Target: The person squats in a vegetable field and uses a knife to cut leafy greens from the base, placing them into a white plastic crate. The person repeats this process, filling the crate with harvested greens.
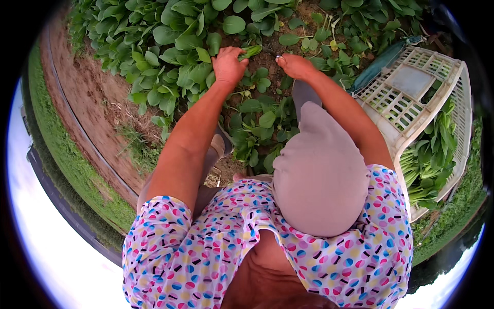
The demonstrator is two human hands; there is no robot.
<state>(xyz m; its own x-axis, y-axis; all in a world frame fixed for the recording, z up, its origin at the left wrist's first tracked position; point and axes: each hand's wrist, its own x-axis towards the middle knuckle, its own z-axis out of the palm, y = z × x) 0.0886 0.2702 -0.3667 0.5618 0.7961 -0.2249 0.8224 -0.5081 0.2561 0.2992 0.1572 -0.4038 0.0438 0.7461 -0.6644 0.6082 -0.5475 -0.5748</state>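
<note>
My left hand [230, 66] is closed around a leafy green plant, probably bok choy [251, 51], its pale green base pointing right and its leaves lying to the left. To its right, my right hand [296, 66] grips a thin, dark-bladed knife [269, 50]. The handle is mostly hidden in my fingers. Its blade points left, close to the base of the held plant. Both hands are low over brown soil [266, 62] between growing greens.
Dense leafy greens [173, 50] grow ahead and left. Smaller plants [262, 116] stand between my legs. At right, a white plastic crate [401, 129] holds harvested greens [428, 162], beside a rolled green bundle [380, 63]. A dirt path [73, 81] runs along the left.
</note>
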